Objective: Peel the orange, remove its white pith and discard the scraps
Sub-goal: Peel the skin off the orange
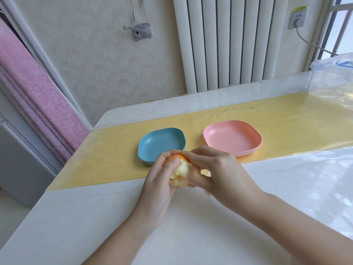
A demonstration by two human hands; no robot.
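Two bare forearms rise from the bottom edge of the frame and meet just below its centre, above the white table point(191, 236). The left hand point(160, 180) curls around the orange point(180, 174) from the left, its thumb pressed on the fruit's top. The right hand point(215, 169) closes on it from the right, fingers wrapped over the far side and thumb tucked underneath. Most of the visible orange is pale and stripped, covered with white pith; a patch of orange peel point(176, 157) remains at the top, between the two thumbs and fingers. A pale scrap shows inside the right hand's grip, though what it is cannot be told. Just beyond the hands, on a yellow runner point(107, 150) crossing the table, sit a blue dish point(152, 146) left of centre and a pink dish point(233, 138) to its right, set apart from each other. A white radiator point(229, 43) stands against the wall in the upper middle.
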